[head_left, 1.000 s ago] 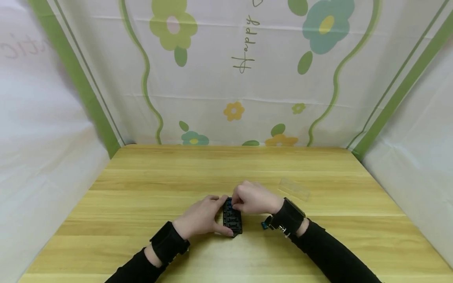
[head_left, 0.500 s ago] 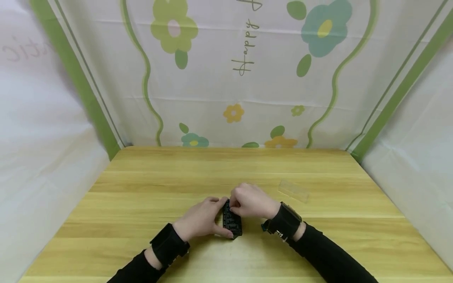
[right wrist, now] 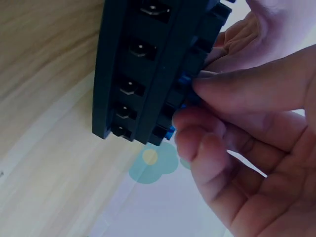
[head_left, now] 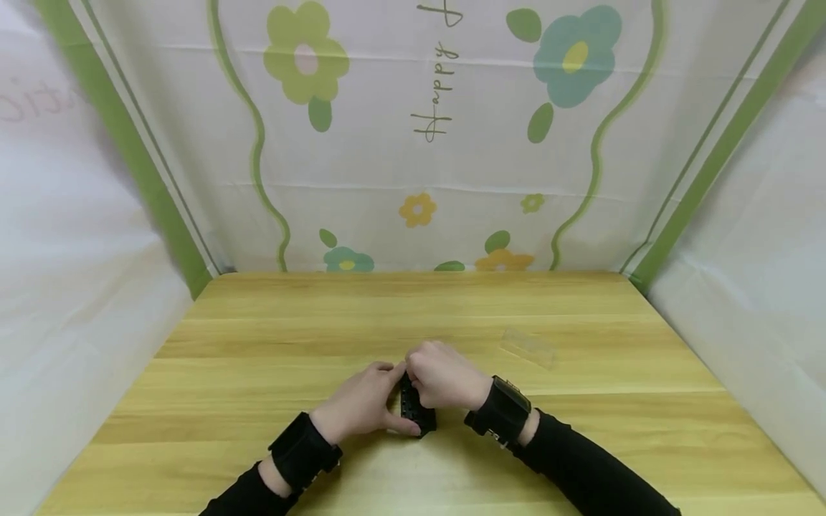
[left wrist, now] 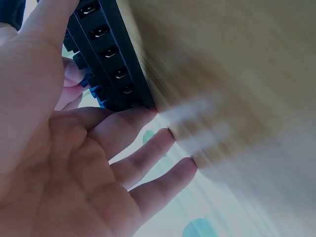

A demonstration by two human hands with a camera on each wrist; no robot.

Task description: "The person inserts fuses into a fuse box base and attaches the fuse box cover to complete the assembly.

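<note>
A black fuse box (head_left: 418, 417) with a row of slotted metal terminals rests on the table in front of me. My left hand (head_left: 355, 403) grips it lengthwise, thumb at the near end and forefinger at the far end; the other fingertips touch the tabletop in the left wrist view. From the right, my right hand (head_left: 447, 378) reaches over the far part of the box. Its thumb and curled fingers pinch a small blue blade fuse (right wrist: 185, 80) at the box's top, mostly hidden by the fingertips. More blue shows at the box's end (right wrist: 170, 133).
A clear plastic cover (head_left: 528, 348) lies on the wooden table (head_left: 271, 337) behind and right of my right hand. White cloth (head_left: 361, 158) with printed flowers hangs at the back and both sides.
My right hand has shifted slightly left and closer over the box, covering more of it. The small blue piece seen by the right wrist is now hidden. My left hand keeps its hold.
</note>
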